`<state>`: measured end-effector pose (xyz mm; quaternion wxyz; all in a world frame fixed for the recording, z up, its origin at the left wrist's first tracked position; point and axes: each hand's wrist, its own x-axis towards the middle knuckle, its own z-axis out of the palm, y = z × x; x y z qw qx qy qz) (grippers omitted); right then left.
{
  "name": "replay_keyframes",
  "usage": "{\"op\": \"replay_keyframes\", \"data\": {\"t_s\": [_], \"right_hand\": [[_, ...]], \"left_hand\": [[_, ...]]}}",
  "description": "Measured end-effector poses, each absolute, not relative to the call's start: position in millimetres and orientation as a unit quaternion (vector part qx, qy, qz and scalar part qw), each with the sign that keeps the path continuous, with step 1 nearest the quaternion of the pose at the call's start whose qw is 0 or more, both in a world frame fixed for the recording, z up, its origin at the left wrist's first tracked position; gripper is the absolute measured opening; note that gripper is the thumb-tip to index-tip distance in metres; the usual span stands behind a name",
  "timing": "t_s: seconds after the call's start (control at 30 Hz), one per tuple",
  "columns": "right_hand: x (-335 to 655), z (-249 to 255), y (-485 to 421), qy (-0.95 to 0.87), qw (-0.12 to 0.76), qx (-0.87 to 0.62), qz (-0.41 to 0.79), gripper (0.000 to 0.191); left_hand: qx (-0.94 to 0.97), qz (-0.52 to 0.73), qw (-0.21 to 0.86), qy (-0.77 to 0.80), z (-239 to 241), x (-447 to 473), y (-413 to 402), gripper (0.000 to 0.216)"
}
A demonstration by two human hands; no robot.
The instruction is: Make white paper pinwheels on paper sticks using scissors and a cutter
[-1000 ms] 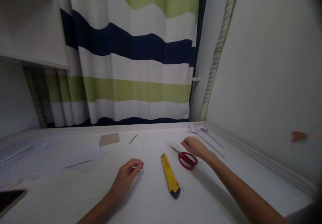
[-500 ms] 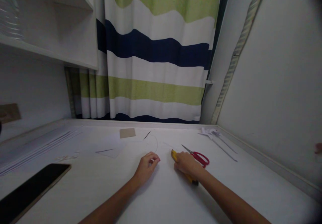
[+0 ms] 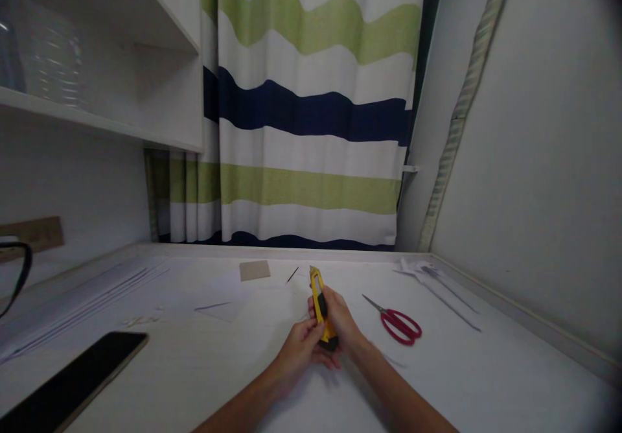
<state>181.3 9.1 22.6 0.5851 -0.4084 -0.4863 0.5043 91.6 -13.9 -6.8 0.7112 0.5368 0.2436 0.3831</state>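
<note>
A yellow and black utility knife (image 3: 322,308) is held above the white table, tip pointing away from me and slider side up. My right hand (image 3: 341,319) wraps round it from the right. My left hand (image 3: 300,350) is closed on its lower end from the left, thumb against the yellow body. Whether the blade is out is too small to tell. To the right of my hands lie red-handled scissors (image 3: 399,325). Beyond the knife are a thin dark stick (image 3: 292,275) and a beige card (image 3: 254,270).
A dark phone (image 3: 78,378) lies at the near left. Small white pieces (image 3: 138,321), a thin dark strip (image 3: 212,306) and long strips (image 3: 92,303) are on the left. Long thin stems (image 3: 449,297) lie at the far right. A shelf (image 3: 102,122) overhangs the left side.
My right hand has lifted the utility knife off the table and brought it left. My left hand has moved onto the knife's lower end. The camera view has shifted slightly.
</note>
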Motion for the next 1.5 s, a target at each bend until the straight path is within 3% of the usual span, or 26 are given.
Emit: {"op": "replay_keyframes", "data": {"t_s": [0.33,0.7,0.93,1.2,1.5], "right_hand": [[178,8,9,-0.42,0.633,-0.369,0.536,0.033],[174,-1,6,-0.461,0.602,-0.441,0.479,0.032],[168,4,0,-0.488,0.577,-0.52,0.398,0.042],[159,3,6,-0.511,0.563,-0.527,0.38,0.036],[156,5,5,-0.508,0.558,-0.478,0.45,0.031]], "left_hand": [[0.584,0.398,0.636,0.312,-22,96,-8,0.044],[0.587,0.398,0.616,0.342,-24,89,-9,0.034],[0.604,0.412,0.592,0.338,-25,89,-5,0.032],[0.608,0.42,0.568,0.363,-34,84,-2,0.028],[0.632,0.427,0.523,0.38,-26,76,-4,0.029]]}}
